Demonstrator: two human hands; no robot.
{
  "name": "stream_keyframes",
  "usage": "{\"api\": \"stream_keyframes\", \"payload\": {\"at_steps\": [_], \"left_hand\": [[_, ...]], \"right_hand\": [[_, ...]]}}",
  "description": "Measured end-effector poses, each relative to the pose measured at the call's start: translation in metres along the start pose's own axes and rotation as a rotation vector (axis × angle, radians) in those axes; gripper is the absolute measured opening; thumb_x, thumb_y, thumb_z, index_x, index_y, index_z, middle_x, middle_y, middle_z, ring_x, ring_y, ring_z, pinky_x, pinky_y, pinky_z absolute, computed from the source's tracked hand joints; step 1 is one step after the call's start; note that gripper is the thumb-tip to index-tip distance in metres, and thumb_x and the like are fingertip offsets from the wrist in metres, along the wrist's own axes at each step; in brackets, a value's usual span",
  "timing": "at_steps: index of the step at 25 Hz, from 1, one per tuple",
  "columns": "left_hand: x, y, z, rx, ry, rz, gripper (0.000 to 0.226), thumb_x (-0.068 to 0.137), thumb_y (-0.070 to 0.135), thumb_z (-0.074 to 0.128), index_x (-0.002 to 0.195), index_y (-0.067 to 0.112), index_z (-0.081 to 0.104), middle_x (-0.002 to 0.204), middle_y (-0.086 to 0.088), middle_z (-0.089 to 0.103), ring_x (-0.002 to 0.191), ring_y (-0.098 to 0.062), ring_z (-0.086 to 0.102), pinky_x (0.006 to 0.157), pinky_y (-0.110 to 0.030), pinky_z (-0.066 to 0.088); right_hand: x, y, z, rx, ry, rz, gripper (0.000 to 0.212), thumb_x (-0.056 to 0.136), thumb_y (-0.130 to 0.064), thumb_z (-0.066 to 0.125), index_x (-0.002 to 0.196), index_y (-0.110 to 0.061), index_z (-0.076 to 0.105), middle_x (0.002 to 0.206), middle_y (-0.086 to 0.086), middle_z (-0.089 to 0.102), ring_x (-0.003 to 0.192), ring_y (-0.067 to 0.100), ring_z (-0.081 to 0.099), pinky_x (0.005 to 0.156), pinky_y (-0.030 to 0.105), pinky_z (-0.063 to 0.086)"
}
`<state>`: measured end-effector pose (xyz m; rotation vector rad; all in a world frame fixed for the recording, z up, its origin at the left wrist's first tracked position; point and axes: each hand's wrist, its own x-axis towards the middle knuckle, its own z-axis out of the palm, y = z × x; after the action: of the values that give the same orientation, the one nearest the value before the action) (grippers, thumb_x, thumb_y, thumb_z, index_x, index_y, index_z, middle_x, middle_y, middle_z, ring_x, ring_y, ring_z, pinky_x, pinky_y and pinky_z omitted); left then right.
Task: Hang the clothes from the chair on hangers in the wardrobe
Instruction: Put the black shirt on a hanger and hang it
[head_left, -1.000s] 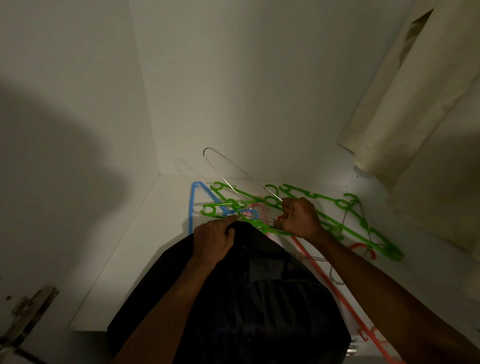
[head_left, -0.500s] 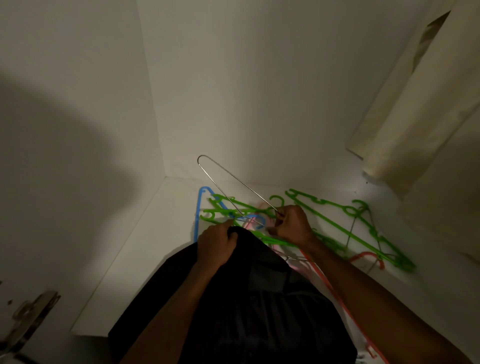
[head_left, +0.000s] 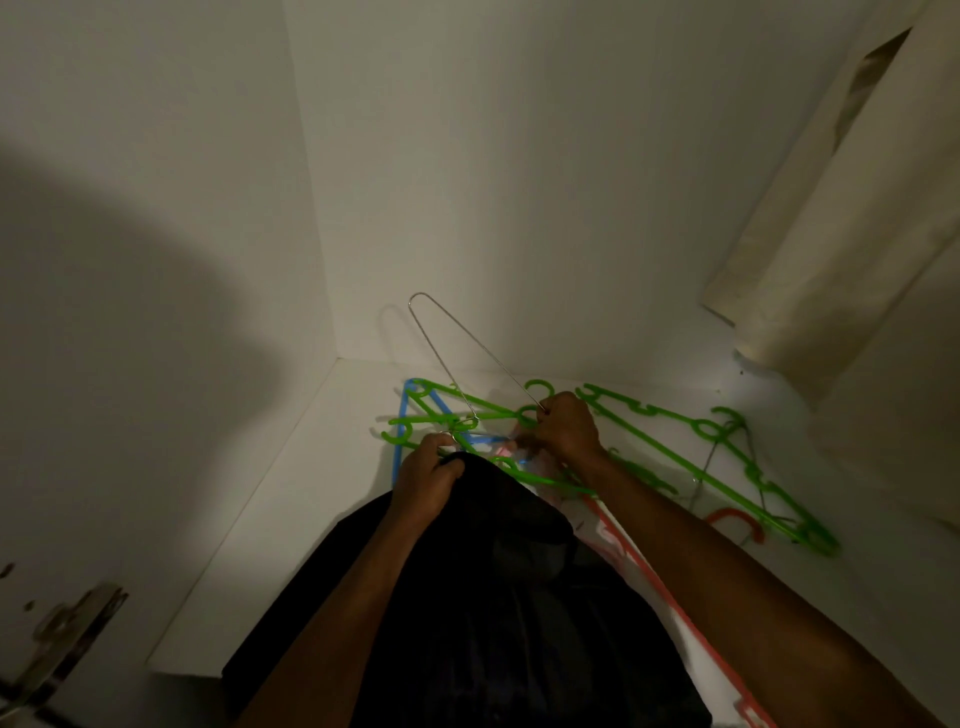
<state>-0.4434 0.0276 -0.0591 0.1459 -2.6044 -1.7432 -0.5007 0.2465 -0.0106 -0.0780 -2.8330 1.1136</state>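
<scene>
The head camera looked down into a dim white wardrobe compartment (head_left: 270, 499). The left hand (head_left: 423, 486) had its fingers curled tight round the bunched top edge of a dark shirt (head_left: 498, 613), which draped from that grip down over the front edge of the shelf between the two forearms. The right hand (head_left: 563, 431) was closed in a pinch on one arm of a thin wire hanger (head_left: 457, 358); the hanger's rounded end stood tilted up towards the back wall, and its lower part ran down to the left hand's fingertips at the shirt's top edge.

On the shelf floor behind and beside the hands lay a loose pile of plastic hangers: green hangers (head_left: 727, 467) spread to the right and under the hands, a blue hanger (head_left: 402, 415) at the left, and a red hanger (head_left: 654, 577) running along under the right forearm. A cream garment (head_left: 831, 234) hung at the right. A metal door hinge (head_left: 67, 634) showed at the lower left. No brand, label or writing could be read anywhere.
</scene>
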Motion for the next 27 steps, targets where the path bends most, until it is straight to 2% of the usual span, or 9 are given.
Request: {"api": "stream_keyframes", "payload": {"at_steps": [4, 8, 10, 12, 15, 17, 21, 24, 27], "left_hand": [[-0.006, 0.000, 0.004, -0.014, -0.014, 0.122, 0.040, 0.070, 0.031, 0.057, 0.106, 0.026, 0.075, 0.101, 0.008, 0.076, 0.097, -0.010, 0.069, 0.093, -0.035, 0.055], [-0.012, -0.001, 0.004, 0.005, 0.027, 0.219, 0.031, 0.074, 0.026, 0.058, 0.099, 0.032, 0.076, 0.098, 0.014, 0.076, 0.094, -0.001, 0.069, 0.089, -0.025, 0.053], [-0.013, 0.001, 0.003, -0.006, 0.024, 0.239, 0.029, 0.076, 0.023, 0.060, 0.097, 0.028, 0.078, 0.096, 0.015, 0.076, 0.093, 0.002, 0.068, 0.088, -0.022, 0.053], [-0.014, 0.003, 0.001, -0.073, 0.070, 0.231, 0.025, 0.079, 0.014, 0.065, 0.099, 0.023, 0.077, 0.095, 0.013, 0.076, 0.090, 0.001, 0.070, 0.083, -0.020, 0.054], [-0.012, 0.001, -0.002, -0.110, 0.138, 0.240, 0.020, 0.077, 0.003, 0.073, 0.092, 0.015, 0.079, 0.086, 0.009, 0.077, 0.080, -0.002, 0.071, 0.075, -0.017, 0.054], [-0.013, 0.001, -0.003, -0.058, 0.117, 0.235, 0.009, 0.074, 0.006, 0.082, 0.081, 0.011, 0.078, 0.075, 0.006, 0.075, 0.067, -0.002, 0.068, 0.066, -0.020, 0.052], [-0.014, 0.008, -0.011, -0.003, 0.058, 0.154, 0.027, 0.065, 0.014, 0.093, 0.061, 0.012, 0.067, 0.054, 0.008, 0.061, 0.047, 0.003, 0.052, 0.049, -0.018, 0.040], [-0.016, 0.014, -0.023, -0.071, 0.007, 0.035, 0.023, 0.060, 0.013, 0.092, 0.071, 0.008, 0.073, 0.065, 0.000, 0.072, 0.058, -0.010, 0.068, 0.054, -0.026, 0.052], [-0.026, 0.019, -0.026, -0.158, -0.079, -0.071, 0.027, 0.060, 0.004, 0.089, 0.083, 0.002, 0.075, 0.074, -0.009, 0.076, 0.064, -0.019, 0.073, 0.055, -0.030, 0.058]], "right_hand": [[-0.010, -0.039, 0.017, -0.179, 0.140, -0.106, 0.051, 0.047, -0.024, 0.094, 0.053, -0.017, 0.044, 0.064, 0.003, 0.067, 0.063, 0.021, 0.064, 0.052, 0.033, 0.049], [-0.003, -0.042, 0.019, 0.368, 0.135, -0.076, 0.069, 0.037, -0.013, 0.099, 0.049, -0.022, 0.031, 0.050, 0.001, 0.051, 0.053, 0.014, 0.049, 0.051, 0.031, 0.043], [-0.003, -0.044, 0.007, 0.687, 0.084, -0.082, 0.068, 0.034, -0.010, 0.097, 0.055, -0.023, 0.033, 0.056, 0.012, 0.061, 0.060, 0.021, 0.064, 0.059, 0.033, 0.051], [-0.005, -0.049, -0.006, 0.770, 0.058, -0.122, 0.062, 0.045, -0.002, 0.093, 0.059, -0.019, 0.035, 0.069, 0.032, 0.067, 0.073, 0.035, 0.075, 0.065, 0.033, 0.056], [-0.012, -0.057, -0.021, 0.776, 0.046, -0.162, 0.054, 0.060, 0.016, 0.085, 0.061, -0.013, 0.039, 0.077, 0.046, 0.061, 0.072, 0.033, 0.076, 0.061, 0.029, 0.055], [-0.019, -0.058, -0.026, 0.820, 0.062, -0.133, 0.051, 0.060, 0.014, 0.084, 0.060, -0.013, 0.040, 0.080, 0.045, 0.063, 0.067, 0.028, 0.075, 0.051, 0.022, 0.048], [-0.038, -0.076, -0.042, 0.894, -0.008, -0.109, 0.034, 0.060, 0.004, 0.086, 0.079, -0.013, 0.065, 0.080, 0.022, 0.074, 0.068, 0.026, 0.073, 0.054, 0.023, 0.045], [-0.048, -0.094, -0.049, 1.038, -0.076, -0.111, 0.038, 0.070, 0.012, 0.078, 0.102, -0.008, 0.072, 0.082, 0.019, 0.076, 0.065, 0.026, 0.072, 0.054, 0.024, 0.045], [-0.052, -0.109, -0.054, 1.156, -0.009, -0.125, 0.028, 0.077, 0.010, 0.075, 0.099, -0.007, 0.075, 0.083, 0.016, 0.076, 0.059, 0.020, 0.068, 0.052, 0.023, 0.043]]}}
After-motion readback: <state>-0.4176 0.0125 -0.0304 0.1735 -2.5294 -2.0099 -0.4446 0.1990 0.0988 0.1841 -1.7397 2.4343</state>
